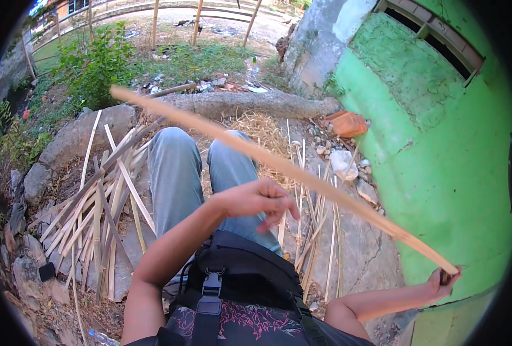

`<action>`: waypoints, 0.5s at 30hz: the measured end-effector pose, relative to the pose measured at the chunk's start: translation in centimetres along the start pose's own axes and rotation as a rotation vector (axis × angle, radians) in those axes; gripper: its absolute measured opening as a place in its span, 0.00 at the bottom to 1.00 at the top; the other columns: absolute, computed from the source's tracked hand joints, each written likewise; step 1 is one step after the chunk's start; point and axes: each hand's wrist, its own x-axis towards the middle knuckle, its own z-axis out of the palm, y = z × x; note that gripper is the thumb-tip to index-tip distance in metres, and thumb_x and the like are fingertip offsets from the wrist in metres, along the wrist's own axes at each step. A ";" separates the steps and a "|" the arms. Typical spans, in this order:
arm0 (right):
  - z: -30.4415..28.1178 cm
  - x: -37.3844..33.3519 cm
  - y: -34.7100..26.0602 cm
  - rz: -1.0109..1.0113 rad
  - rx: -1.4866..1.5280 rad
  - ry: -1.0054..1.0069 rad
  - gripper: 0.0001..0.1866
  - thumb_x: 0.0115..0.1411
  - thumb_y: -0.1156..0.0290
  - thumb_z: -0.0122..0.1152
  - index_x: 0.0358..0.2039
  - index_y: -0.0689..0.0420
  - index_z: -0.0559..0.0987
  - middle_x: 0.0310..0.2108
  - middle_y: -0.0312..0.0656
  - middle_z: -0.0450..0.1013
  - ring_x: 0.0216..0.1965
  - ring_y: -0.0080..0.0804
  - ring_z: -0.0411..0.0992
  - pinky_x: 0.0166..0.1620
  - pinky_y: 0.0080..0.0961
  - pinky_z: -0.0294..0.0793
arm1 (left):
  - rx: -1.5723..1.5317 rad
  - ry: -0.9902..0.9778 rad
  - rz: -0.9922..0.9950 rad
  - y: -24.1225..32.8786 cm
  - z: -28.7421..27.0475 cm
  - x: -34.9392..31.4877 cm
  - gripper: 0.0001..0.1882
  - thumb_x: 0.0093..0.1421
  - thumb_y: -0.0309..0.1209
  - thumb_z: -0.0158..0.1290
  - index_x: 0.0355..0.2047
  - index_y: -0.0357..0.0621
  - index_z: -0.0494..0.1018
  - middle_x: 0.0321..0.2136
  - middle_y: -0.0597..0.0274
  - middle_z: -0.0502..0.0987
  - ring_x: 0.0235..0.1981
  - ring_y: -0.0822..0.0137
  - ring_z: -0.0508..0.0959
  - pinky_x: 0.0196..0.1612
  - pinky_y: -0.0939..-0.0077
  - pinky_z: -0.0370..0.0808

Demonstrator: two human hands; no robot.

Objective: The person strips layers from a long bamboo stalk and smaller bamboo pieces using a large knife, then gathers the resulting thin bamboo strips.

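A long, pale bamboo strip (256,153) slants across the view, from the upper left down to the lower right. Its near end meets my right hand (440,286), which is stretched out beside the green wall and closed around that end. A small dark thing also shows within this grip, too hidden to name. My left hand (261,202) is over my lap, below the middle of the strip and apart from it. Its fingers are loosely bent and spread, slightly blurred, with nothing seen in them.
Cut bamboo strips (103,213) lie heaped left of my knees; more thin strips (331,242) lie to the right. Curly shavings (261,135) are piled ahead. A green wall (440,173) bounds the right side, with an orange brick (347,124) and a white lump (343,165) near its foot.
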 end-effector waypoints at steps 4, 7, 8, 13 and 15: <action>0.7 -1.2 -4.2 -0.546 -0.107 0.339 0.12 0.56 0.78 0.60 0.40 0.71 0.75 0.38 0.49 0.75 0.42 0.36 0.73 0.45 0.32 0.75 | -0.033 0.701 -0.370 -3.0 -5.8 1.1 0.25 0.64 0.43 0.48 0.46 0.27 0.67 0.21 0.57 0.76 0.18 0.71 0.74 0.25 0.79 0.72; -2.2 -1.5 -7.5 -0.684 -0.358 0.338 0.12 0.57 0.78 0.59 0.40 0.71 0.75 0.39 0.49 0.75 0.42 0.39 0.73 0.46 0.35 0.74 | 0.946 0.968 -0.150 -6.8 -6.1 5.8 0.44 0.55 0.48 0.58 0.57 0.22 0.53 0.44 0.35 0.70 0.45 0.52 0.73 0.48 0.64 0.71; -3.5 -1.8 -8.5 -0.730 -0.453 0.314 0.12 0.57 0.78 0.58 0.40 0.71 0.75 0.39 0.50 0.75 0.42 0.40 0.73 0.46 0.36 0.73 | 1.308 0.896 -0.067 -8.5 -5.5 7.2 0.49 0.52 0.49 0.60 0.59 0.20 0.49 0.51 0.29 0.65 0.54 0.46 0.68 0.57 0.60 0.66; -10.0 -3.6 -11.6 -0.871 -0.734 0.177 0.12 0.58 0.77 0.55 0.41 0.71 0.74 0.40 0.51 0.74 0.42 0.45 0.72 0.47 0.42 0.72 | 1.115 0.304 -0.212 -5.8 -1.2 8.0 0.39 0.51 0.39 0.60 0.57 0.28 0.58 0.56 0.35 0.61 0.60 0.42 0.61 0.60 0.60 0.61; -12.5 -3.8 -11.1 -0.841 -0.742 0.145 0.12 0.58 0.77 0.54 0.41 0.71 0.74 0.40 0.51 0.74 0.42 0.48 0.72 0.48 0.44 0.71 | 1.175 0.341 -0.150 -1.4 1.0 7.0 0.35 0.51 0.36 0.59 0.56 0.32 0.61 0.57 0.39 0.62 0.59 0.44 0.62 0.59 0.62 0.62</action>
